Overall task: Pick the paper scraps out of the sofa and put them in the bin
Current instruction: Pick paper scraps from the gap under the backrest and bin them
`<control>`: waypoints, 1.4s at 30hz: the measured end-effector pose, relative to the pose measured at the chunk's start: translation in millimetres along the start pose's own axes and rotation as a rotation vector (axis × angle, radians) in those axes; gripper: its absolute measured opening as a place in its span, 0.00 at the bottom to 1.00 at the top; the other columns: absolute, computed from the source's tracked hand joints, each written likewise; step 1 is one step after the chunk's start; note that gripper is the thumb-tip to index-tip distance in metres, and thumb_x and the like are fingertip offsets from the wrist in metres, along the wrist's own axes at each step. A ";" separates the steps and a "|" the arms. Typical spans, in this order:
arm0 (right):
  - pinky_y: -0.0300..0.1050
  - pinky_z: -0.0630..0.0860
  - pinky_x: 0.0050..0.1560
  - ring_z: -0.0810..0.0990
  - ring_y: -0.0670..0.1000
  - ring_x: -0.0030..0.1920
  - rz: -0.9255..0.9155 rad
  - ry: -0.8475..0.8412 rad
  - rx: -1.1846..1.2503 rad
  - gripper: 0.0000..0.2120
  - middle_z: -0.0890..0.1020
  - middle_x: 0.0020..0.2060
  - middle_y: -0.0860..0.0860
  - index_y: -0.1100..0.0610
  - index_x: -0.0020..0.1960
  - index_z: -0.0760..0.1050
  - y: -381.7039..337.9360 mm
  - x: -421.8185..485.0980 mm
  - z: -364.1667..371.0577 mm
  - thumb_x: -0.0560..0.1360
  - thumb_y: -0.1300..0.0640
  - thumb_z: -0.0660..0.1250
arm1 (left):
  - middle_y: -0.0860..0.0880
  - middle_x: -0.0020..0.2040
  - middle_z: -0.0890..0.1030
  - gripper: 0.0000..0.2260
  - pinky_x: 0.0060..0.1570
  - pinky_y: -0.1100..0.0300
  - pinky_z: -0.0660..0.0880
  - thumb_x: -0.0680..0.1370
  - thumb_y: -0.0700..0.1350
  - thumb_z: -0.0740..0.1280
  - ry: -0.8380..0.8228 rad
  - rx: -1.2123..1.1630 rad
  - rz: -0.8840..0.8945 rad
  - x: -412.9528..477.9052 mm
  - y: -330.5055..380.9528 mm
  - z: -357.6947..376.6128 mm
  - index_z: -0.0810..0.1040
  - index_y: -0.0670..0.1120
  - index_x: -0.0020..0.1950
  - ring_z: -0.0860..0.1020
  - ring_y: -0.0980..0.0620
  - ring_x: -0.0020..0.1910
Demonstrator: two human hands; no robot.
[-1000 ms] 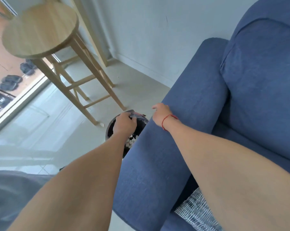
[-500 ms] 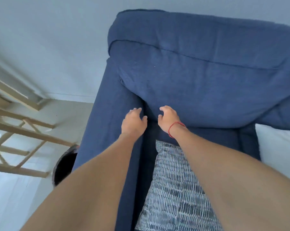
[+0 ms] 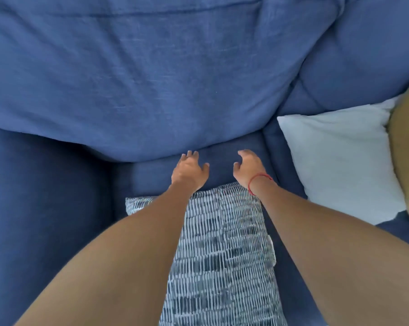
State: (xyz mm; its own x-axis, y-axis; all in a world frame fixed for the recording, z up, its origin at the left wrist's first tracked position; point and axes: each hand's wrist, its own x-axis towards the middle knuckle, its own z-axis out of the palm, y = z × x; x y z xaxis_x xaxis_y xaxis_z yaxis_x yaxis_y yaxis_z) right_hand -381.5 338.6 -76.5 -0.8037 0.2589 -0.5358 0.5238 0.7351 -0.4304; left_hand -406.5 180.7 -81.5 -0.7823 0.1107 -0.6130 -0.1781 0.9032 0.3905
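Observation:
A blue fabric sofa (image 3: 151, 78) fills the head view, its back cushion above and its seat below. My left hand (image 3: 189, 171) hovers over the seat close to the crease under the back cushion, fingers apart and holding nothing. A hand's width to its right is my right hand (image 3: 248, 168), with a red string at the wrist, its fingers curled and apart, also holding nothing. No paper scraps show in view. The bin is out of view.
A blue-and-white patterned cushion (image 3: 224, 255) lies on the seat under my forearms. A white cushion (image 3: 339, 158) rests to the right, with a mustard-yellow cushion (image 3: 408, 161) at the right edge. The sofa armrest (image 3: 46, 208) runs down the left.
The view has swung from the bin beside the armrest to the sofa seat. Both hands moved from the armrest end to the middle of the seat crease. My left hand has let go of the bin.

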 end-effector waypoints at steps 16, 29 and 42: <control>0.65 0.51 0.75 0.40 0.53 0.78 -0.005 -0.118 -0.200 0.33 0.45 0.78 0.52 0.47 0.77 0.50 42.6 144.2 16.8 0.76 0.43 0.58 | 0.41 0.79 0.44 0.45 0.75 0.44 0.56 0.75 0.63 0.64 -0.199 0.131 -0.254 94.7 8.1 73.9 0.41 0.43 0.79 0.45 0.40 0.78; 0.63 0.57 0.74 0.44 0.54 0.78 0.085 -0.305 -0.295 0.48 0.46 0.77 0.51 0.49 0.78 0.45 29.7 167.8 10.4 0.67 0.31 0.61 | 0.40 0.79 0.42 0.45 0.75 0.43 0.54 0.76 0.62 0.64 -0.241 0.125 -0.269 98.1 6.8 72.6 0.40 0.43 0.79 0.43 0.40 0.78; 0.69 0.61 0.69 0.70 0.58 0.64 -0.237 -0.067 -0.304 0.17 0.78 0.57 0.56 0.56 0.60 0.73 34.9 135.4 23.6 0.72 0.52 0.60 | 0.39 0.79 0.44 0.45 0.75 0.43 0.56 0.75 0.61 0.65 -0.253 0.143 -0.299 101.4 8.9 69.0 0.42 0.42 0.79 0.45 0.40 0.78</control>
State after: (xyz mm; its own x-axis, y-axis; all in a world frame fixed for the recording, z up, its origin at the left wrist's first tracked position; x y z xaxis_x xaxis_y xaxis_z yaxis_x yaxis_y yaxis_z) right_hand -465.3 384.4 -181.2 -0.8667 0.0255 -0.4982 0.2101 0.9245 -0.3182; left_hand -446.2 228.5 -187.5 -0.5344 -0.0832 -0.8411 -0.2767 0.9575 0.0810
